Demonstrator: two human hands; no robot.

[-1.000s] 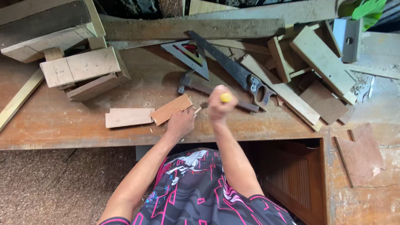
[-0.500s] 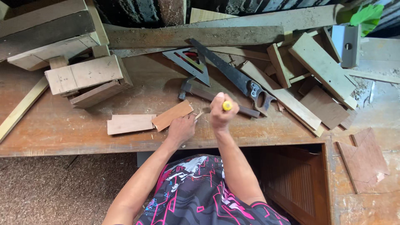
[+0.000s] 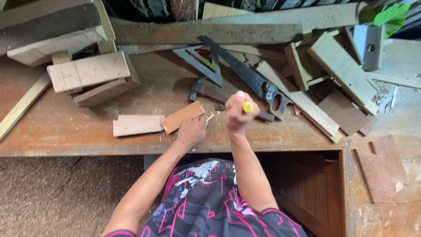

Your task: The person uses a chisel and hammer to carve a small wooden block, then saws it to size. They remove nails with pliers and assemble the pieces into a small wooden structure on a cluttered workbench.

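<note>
Near the middle of the frame the right hand (image 3: 237, 115) is clenched in a fist around a yellow-handled tool (image 3: 248, 106); only the yellow butt end shows above the knuckles, and its working end is hidden. Just left of it the left hand (image 3: 191, 131) lies on the tabletop (image 3: 66, 131), its fingers pressing down on the near end of a reddish-brown wood piece (image 3: 182, 116) rather than closing around it. That piece lies tilted, its far end raised toward the upper right, and it touches a paler flat board (image 3: 137, 124) to its left. A small light sliver (image 3: 211, 116) lies between the 2 hands.

Above the hands lie a hammer (image 3: 206, 90), a triangular square (image 3: 201, 63) and a dark handsaw (image 3: 245, 74) running diagonally to its handle at the right of the fist. In the upper left sit stacked wood blocks (image 3: 90, 72). The upper right holds a heap of wood offcuts (image 3: 337, 74), and a thin brown panel (image 3: 381, 166) lies at the lower right.
</note>
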